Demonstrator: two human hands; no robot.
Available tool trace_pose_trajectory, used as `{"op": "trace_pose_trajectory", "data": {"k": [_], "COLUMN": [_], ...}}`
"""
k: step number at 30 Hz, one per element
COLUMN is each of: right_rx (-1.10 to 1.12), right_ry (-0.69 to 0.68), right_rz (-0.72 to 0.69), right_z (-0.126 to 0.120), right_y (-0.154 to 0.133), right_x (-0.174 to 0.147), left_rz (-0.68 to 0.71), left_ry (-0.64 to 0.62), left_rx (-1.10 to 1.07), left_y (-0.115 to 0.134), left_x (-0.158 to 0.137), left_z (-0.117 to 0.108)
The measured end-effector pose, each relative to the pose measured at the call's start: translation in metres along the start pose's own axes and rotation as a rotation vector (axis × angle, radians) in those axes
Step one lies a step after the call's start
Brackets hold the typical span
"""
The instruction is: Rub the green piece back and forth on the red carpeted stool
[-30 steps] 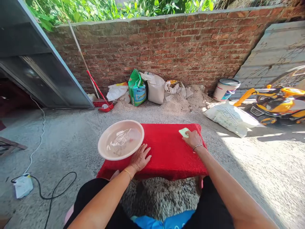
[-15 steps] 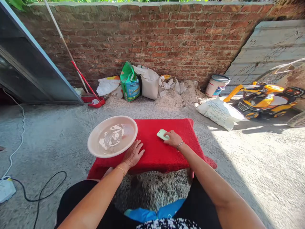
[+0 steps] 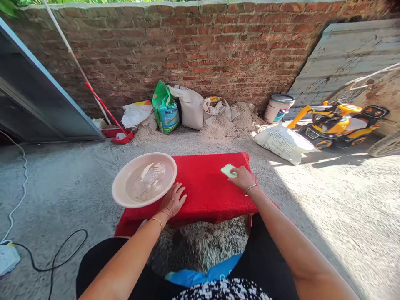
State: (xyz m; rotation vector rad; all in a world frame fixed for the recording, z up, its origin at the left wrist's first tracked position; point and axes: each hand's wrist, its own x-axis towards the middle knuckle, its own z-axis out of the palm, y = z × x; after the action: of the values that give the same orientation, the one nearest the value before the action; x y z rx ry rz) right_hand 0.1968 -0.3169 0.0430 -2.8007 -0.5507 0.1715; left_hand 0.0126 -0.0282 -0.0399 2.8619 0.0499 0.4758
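A red cloth [image 3: 206, 187] lies spread over a low stand, its front edge hanging down. On its left part sits a pale pink basin [image 3: 120, 187] of water. My left hand [image 3: 173, 201] rests flat on the cloth beside the basin's rim, fingers apart. Farther right, my right hand [image 3: 243, 178] grips a flat, pale green block with rounded corners [image 3: 227, 170] against the cloth near its right edge. The block's underside is hidden, so I cannot tell its exact kind.
Against the brick wall [image 3: 193, 46] stand a green bag [image 3: 166, 112], a white sack [image 3: 190, 109] and a bucket [image 3: 279, 108]. A filled sack [image 3: 283, 141] and a yellow toy excavator [image 3: 346, 123] are at right. A black cable [image 3: 58, 250] lies at left.
My right hand has slid the pale green block rightward and slightly away across the cloth. My left hand stays by the basin. The whole view has shifted slightly.
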Motion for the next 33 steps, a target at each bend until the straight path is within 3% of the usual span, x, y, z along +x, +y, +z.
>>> {"op": "trace_pose_trajectory", "data": {"k": [3, 5, 7, 13, 16, 20, 24, 27, 30, 33], "right_rx": [0.015, 0.013, 0.01, -0.07, -0.085, -0.025, -0.008, -0.017, -0.02, -0.007], "right_ry": [-0.072, -0.114, -0.127, -0.084, -0.013, 0.07, 0.033, 0.003, -0.02, -0.012], "right_rz": [-0.128, -0.147, -0.12, 0.136, 0.251, 0.17, -0.01, -0.077, -0.072, 0.019], "right_z": [0.016, 0.021, 0.019, -0.012, -0.026, -0.02, 0.007, 0.024, 0.029, 0.02], "right_y": [-0.037, -0.038, -0.019, 0.086, 0.103, 0.06, -0.014, -0.048, -0.041, 0.001], "right_x": [-0.002, -0.004, -0.008, -0.022, -0.021, 0.0, 0.031, 0.049, 0.056, 0.051], "left_rz": [-0.002, 0.001, 0.008, 0.014, 0.018, 0.028, 0.033, 0.038, 0.042, 0.041], "left_ry": [-0.006, -0.012, -0.01, 0.028, 0.046, 0.046, 0.032, 0.027, 0.03, 0.032], "left_rx": [0.004, 0.02, 0.034, 0.012, 0.005, 0.016, 0.022, 0.02, 0.021, 0.021], "left_y": [0.0, 0.001, 0.001, 0.003, 0.003, 0.002, 0.001, 0.0, -0.001, 0.003], "left_x": [0.0, 0.001, 0.001, 0.0, 0.0, -0.001, -0.001, -0.002, -0.001, -0.001], "left_z": [-0.001, -0.001, -0.001, 0.002, 0.002, 0.002, 0.001, 0.001, 0.002, 0.003]}}
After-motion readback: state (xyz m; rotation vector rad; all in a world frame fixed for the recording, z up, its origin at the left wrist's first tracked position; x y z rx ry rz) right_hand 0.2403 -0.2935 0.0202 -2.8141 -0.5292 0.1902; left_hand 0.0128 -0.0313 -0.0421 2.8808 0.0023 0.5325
